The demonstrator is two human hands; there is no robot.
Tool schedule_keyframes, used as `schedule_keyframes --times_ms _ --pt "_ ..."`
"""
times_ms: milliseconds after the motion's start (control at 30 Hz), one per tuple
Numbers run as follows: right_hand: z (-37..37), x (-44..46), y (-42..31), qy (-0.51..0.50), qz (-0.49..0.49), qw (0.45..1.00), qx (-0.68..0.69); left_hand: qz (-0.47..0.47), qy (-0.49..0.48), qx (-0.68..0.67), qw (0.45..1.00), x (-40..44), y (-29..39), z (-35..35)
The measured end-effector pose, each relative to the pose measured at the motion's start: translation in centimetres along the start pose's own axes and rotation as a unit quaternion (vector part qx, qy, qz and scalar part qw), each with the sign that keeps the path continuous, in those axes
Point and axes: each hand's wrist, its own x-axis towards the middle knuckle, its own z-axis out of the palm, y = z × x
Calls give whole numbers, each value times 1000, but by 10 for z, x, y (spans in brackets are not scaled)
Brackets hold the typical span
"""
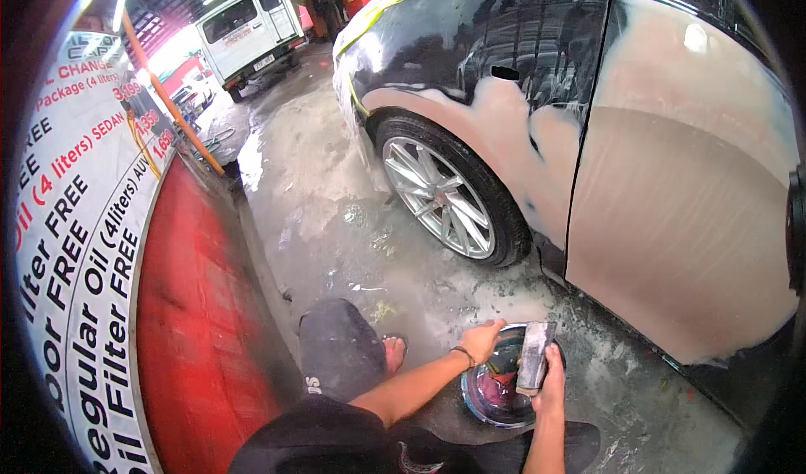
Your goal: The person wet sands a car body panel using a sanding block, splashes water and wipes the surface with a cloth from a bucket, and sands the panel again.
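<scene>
In my right hand point(552, 383) is a grey sanding block point(535, 358), held upright over a round bucket point(476, 408) with my thumb and fingers along its side. My left hand point(482, 340) is at the bucket's far rim, near the block's top end. Its fingers look curled, and what they hold, if anything, is hidden. Dark liquid with pink and red patches point(501, 383) shows inside the bucket. Beyond the bucket stands a dark car with a pinkish, filler-coated door point(672, 214) and fender point(495, 121).
The car's front wheel point(438, 197) is close ahead, on a wet, stained concrete floor point(311, 214). A red wall point(197, 298) with a printed price banner point(84, 222) runs along the left. Farther off are a white van point(249, 29) and a person point(323, 8).
</scene>
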Motion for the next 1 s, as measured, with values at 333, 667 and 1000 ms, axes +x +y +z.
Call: schedule_keyframes --times_ms 333,667,1000 --pt "29 -21 -24 94 -105 986 83 189 86 170 963 40 -38 -83" --pt "116 -90 -29 230 -213 937 154 211 -445 192 849 40 -45 79" --pt "203 -125 -11 359 -293 874 145 396 -506 270 718 87 -43 132"
